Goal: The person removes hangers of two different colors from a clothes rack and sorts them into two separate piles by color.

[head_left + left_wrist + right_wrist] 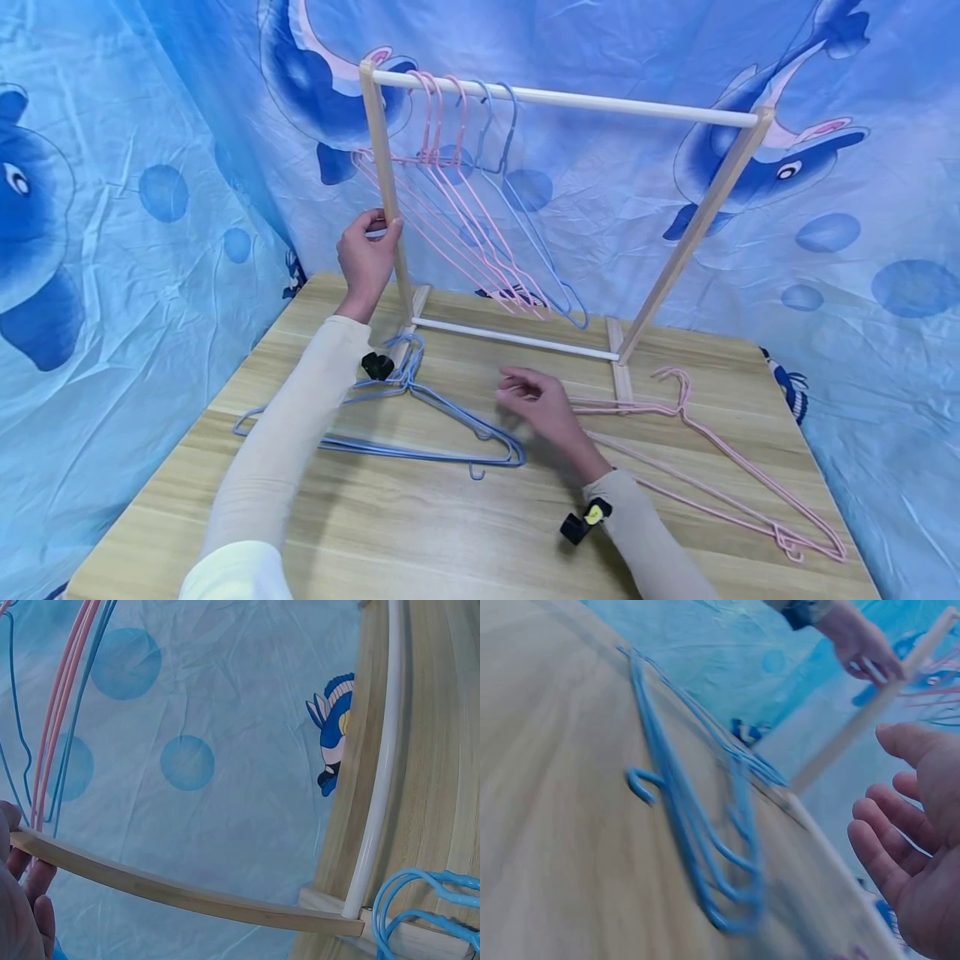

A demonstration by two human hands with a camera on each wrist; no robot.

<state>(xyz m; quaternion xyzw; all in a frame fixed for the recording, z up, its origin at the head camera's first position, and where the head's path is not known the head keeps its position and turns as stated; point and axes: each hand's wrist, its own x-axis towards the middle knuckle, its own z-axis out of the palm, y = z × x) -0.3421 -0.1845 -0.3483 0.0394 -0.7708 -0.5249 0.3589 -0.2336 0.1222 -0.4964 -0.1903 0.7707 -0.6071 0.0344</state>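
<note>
My left hand grips the left wooden post of a small clothes rack, thumb in front and fingers around it. In the left wrist view its fingers curl at the post. Pink hangers and blue hangers hang on the left half of the rack's white top rail. My right hand hovers low over the table, holding nothing, its fingers loosely bent in the right wrist view. On its left lie several blue hangers; on its right, pink hangers, partly behind the hand.
A wood-grain table carries everything. The rack's lower white rail runs just above the tabletop, and its right post leans outward in view. Blue cloth with printed whales surrounds the table on its back and sides.
</note>
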